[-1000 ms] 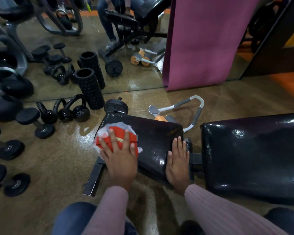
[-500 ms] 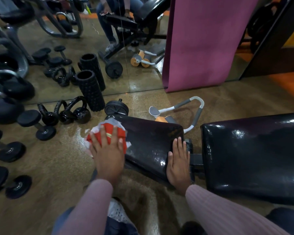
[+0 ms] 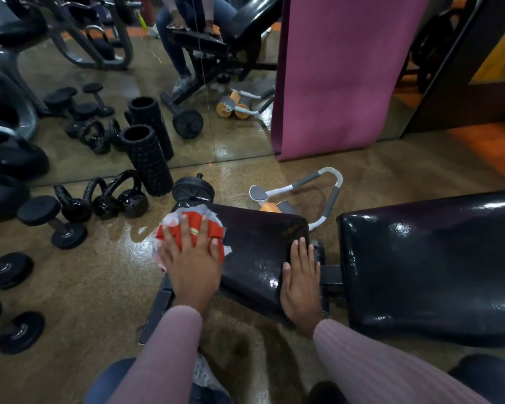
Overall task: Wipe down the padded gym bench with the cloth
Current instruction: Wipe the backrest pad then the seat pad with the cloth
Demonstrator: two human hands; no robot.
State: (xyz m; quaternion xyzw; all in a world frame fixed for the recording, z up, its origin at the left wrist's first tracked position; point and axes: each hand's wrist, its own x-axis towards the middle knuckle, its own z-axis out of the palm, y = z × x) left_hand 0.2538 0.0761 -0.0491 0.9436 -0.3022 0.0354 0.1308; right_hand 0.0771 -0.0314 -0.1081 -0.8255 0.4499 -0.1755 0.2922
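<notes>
Both hands flat: left hand (image 3: pixel 191 265) presses the red-and-white cloth (image 3: pixel 209 227) onto the bench seat pad (image 3: pixel 260 246), right hand (image 3: pixel 302 282) rests open on its near corner.

Under your left hand (image 3: pixel 192 265) most of the crumpled red and white cloth (image 3: pixel 187 232) is covered, so you see only its edges past your fingers and cannot tell how it is folded. Beyond your right hand (image 3: pixel 301 282), the larger glossy black padded back section of the bench (image 3: pixel 432 266) runs off the right edge. Your right palm hides the near corner of the smaller black padded seat section (image 3: pixel 260 246). Left of your left hand, the black round-headed dumbbells (image 3: pixel 11 269) are cut by the left edge.
</notes>
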